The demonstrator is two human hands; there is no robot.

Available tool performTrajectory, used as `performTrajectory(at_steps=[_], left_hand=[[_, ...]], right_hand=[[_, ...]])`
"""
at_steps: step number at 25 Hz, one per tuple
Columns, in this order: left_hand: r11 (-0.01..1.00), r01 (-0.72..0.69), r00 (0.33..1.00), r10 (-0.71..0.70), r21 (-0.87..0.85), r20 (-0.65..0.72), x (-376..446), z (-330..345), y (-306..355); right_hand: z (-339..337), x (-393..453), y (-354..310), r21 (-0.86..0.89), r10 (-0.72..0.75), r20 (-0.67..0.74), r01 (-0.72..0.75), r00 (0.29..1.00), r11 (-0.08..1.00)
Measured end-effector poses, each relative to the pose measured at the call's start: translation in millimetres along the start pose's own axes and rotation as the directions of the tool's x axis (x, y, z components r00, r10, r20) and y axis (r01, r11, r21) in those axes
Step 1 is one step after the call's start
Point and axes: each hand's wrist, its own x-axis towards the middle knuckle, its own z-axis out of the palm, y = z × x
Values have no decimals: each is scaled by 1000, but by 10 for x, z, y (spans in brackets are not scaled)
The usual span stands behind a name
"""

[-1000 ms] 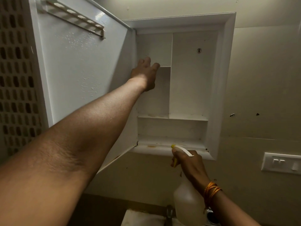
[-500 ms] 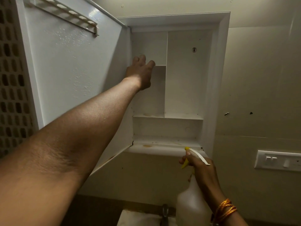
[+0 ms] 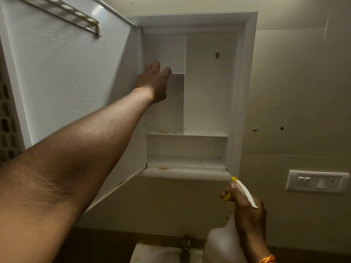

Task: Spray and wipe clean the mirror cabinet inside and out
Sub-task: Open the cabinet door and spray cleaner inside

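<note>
Inside now: left hand (image 3: 153, 81) reaching into the mirror cabinet (image 3: 245, 92), fingers loosely spread on its upper-left shelf; whether it holds a cloth I cannot tell.
Risk: no cloth shows, so spray may dry streaky. Right hand (image 3: 247, 209) hangs below the cabinet's lower right corner, clamped on the spray bottle (image 3: 220, 242), nozzle up.

Your left hand (image 3: 153, 80) reaches into the open mirror cabinet (image 3: 245, 92), fingers spread at the upper-left shelf (image 3: 177, 73). Your right hand (image 3: 247, 209) grips the spray bottle (image 3: 222, 242) below the cabinet's bottom ledge, nozzle raised. Droplets speckle the open door (image 3: 72, 73).
</note>
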Motion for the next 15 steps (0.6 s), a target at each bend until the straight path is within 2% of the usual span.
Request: performTrajectory(at_steps=[3,9,12,15], left_hand=[[1000,1,1000,-1,1,-3,-5,3,3],[1000,2,1000,-2,-12,-10,-21,-12,18],[1000,5,1000,-6,-22,-14,-29,-19,22],[1000,10,1000,-11,-20,-18,-28,-15,19]], right_hand=[[-79,59,35,5,-22,-84,23,996,1000],[-159,101,53,-48,-70,-101,65,992,997],[-166,47,85,-5,-50,-161,49,986,999],[-170,-19,86,-16,-162,-218,162,962,987]])
